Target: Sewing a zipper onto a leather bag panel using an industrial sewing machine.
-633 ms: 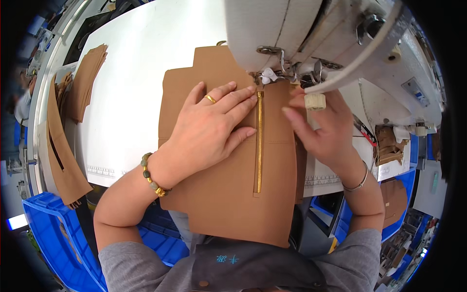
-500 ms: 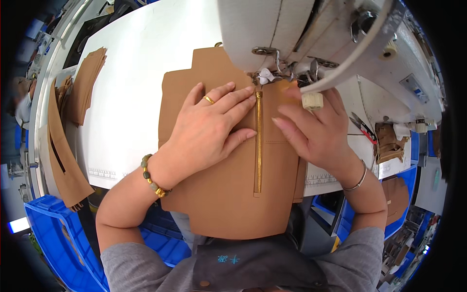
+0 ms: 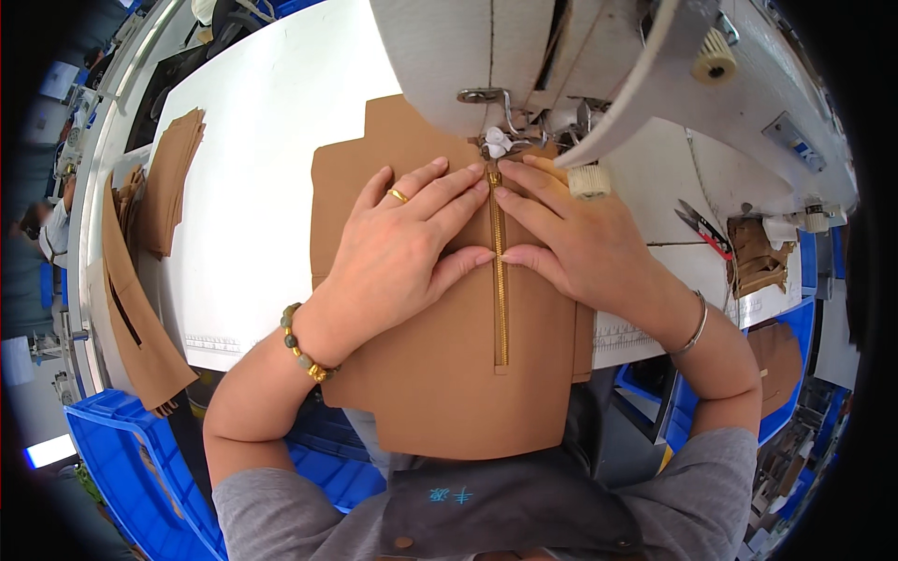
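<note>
A flat brown panel (image 3: 449, 402), looking like leather, lies on the white table with its front end overhanging toward my lap. Down its middle runs a gold metal zipper (image 3: 502, 309), its upper end close under the needle area of a white sewing machine (image 3: 449, 56). Spread flat on the panel left of the zipper is my left hand (image 3: 402, 234), fingertips near the zipper's top. On the other side my right hand (image 3: 580, 238) also lies flat, fingers stretched toward the machine. Both thumbs almost meet at the zipper. The panel's far right corner is hidden behind the machine.
At the left are stacked brown pieces (image 3: 171, 187) and a long slotted brown strip (image 3: 140, 327). Thread snips (image 3: 703, 229) lie right of the machine, beside brown scraps (image 3: 756, 257). Blue bins (image 3: 140, 467) stand below the table edge on both sides.
My right hand has come down from a raised, curled pose and now lies flat beside the zipper. My left hand stays on the panel. The whole view has shifted slightly.
</note>
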### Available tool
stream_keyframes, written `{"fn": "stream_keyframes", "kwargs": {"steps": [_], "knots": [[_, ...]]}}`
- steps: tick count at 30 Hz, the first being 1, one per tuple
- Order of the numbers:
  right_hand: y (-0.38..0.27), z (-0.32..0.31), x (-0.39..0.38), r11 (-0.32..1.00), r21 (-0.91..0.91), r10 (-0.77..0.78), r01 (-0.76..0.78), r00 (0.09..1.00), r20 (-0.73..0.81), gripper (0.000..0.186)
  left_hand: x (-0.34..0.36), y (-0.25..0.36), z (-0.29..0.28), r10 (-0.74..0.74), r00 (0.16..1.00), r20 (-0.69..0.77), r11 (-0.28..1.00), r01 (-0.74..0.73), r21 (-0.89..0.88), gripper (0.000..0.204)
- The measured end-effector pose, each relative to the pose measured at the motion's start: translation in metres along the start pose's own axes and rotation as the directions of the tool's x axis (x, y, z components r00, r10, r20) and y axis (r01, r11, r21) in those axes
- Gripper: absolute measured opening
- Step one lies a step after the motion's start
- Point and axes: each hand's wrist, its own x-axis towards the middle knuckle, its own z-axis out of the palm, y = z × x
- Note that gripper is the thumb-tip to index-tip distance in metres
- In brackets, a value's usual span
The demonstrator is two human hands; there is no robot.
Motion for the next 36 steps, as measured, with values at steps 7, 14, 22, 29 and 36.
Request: {"fn": "stream_keyframes", "kwargs": {"steps": [7, 14, 22, 29, 36], "knots": [[0.0007, -0.0018, 0.0009, 0.999, -0.04, -0.003, 0.003, 1.0, 0.001, 0.055, 0.0002, 0.001, 0.0026, -0.015, 1.0, 0.007, 1.0, 0.015, 0.0, 0.063], [0.0026, -0.0004, 0.0008, 0.999, -0.033, 0.018, -0.017, 1.0, 0.015, 0.054, 0.0015, 0.0012, 0.004, -0.015, 1.0, -0.009, 1.0, 0.015, -0.003, 0.061], [0.0031, 0.0009, -0.0004, 0.998, -0.064, 0.005, -0.005, 1.0, -0.001, 0.055, 0.0021, 0.0026, 0.0046, -0.029, 0.999, -0.02, 1.0, 0.028, -0.012, 0.06], [0.0032, 0.0001, 0.0004, 0.999, -0.047, 0.003, -0.003, 1.0, 0.007, 0.054, 0.0018, 0.0027, 0.0035, -0.028, 0.999, -0.024, 1.0, 0.028, 0.003, 0.06], [0.0015, -0.0005, 0.001, 0.998, -0.066, -0.002, 0.002, 1.0, -0.003, 0.055, 0.003, 0.0022, 0.0017, -0.027, 1.0, -0.008, 1.0, 0.027, 0.006, 0.06]]}}
